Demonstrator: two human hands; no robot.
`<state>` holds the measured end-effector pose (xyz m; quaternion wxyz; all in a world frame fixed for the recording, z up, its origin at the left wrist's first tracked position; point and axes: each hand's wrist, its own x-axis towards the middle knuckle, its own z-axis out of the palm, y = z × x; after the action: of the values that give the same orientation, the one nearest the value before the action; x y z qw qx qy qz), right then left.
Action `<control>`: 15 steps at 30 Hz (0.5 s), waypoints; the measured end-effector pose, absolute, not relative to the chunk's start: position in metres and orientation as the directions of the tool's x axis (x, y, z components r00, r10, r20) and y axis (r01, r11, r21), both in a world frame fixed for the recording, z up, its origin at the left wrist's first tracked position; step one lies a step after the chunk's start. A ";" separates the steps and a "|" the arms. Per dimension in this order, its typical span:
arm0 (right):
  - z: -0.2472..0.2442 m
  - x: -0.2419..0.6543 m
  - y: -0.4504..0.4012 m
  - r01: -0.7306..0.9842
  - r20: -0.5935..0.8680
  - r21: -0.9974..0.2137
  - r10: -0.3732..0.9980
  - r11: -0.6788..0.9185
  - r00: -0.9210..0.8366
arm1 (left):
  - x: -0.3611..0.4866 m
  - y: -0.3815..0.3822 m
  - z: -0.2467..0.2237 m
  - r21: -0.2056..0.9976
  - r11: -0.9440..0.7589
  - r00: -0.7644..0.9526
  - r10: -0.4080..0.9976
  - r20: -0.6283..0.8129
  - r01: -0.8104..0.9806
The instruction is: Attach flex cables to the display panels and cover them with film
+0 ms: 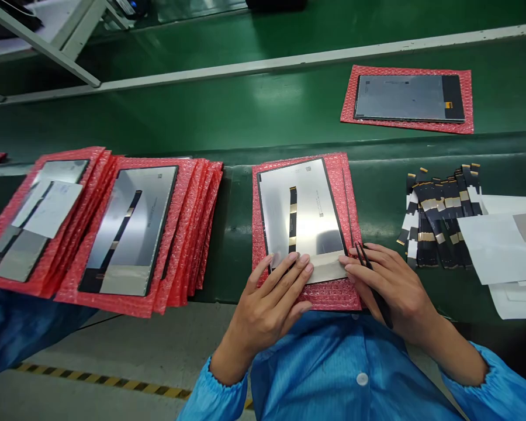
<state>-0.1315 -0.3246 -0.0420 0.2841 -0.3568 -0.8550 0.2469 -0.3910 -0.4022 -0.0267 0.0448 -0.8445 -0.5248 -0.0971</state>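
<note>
A silver display panel [315, 204] lies tilted on a pile of red bubble-wrap sheets [349, 216] in front of me. A dark flex strip [293, 213] runs up its face, and a grey tape band [326, 267] crosses its lower edge. My left hand [274, 298] lies spread over the panel's lower left part, fingertips on the strip's lower end and the band. My right hand [388, 286] holds black tweezers [374, 283], tips pointing up and left, while its index fingertip touches the band's right end.
Stacks of panels in red wrap [131, 228] [48, 216] stand at the left. Loose flex strips [442, 216] and white sheets [499, 251] lie at the right. Another panel [398, 96] rests on red wrap on the green belt [272, 111]. A blue sleeve [21, 327] shows at lower left.
</note>
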 end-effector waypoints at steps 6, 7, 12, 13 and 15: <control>-0.047 -0.128 -0.325 0.462 0.320 -0.598 0.724 0.655 -0.612 | -0.399 -0.405 -0.037 0.021 -0.484 0.472 0.862 0.185 0.875; -0.048 -0.127 -0.325 0.461 0.319 -0.596 0.721 0.657 -0.615 | -0.402 -0.407 -0.040 0.028 -0.486 0.474 0.861 0.183 0.873; -0.049 -0.126 -0.325 0.459 0.337 -0.583 0.714 0.670 -0.613 | -0.422 -0.423 -0.057 0.246 -0.404 0.392 0.915 0.099 0.881; -0.049 -0.127 -0.325 0.459 0.344 -0.577 0.711 0.675 -0.614 | -0.425 -0.427 -0.060 0.296 -0.375 0.374 0.925 0.063 0.878; -0.049 -0.127 -0.324 0.461 0.348 -0.568 0.707 0.682 -0.616 | -0.428 -0.434 -0.065 0.370 -0.310 0.323 0.946 0.026 0.876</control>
<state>-0.1266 -0.3244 -0.0493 0.2830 -0.3349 -0.8722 0.2170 -0.4281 -0.4335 -0.0650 -0.1460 -0.8002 -0.5691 -0.1202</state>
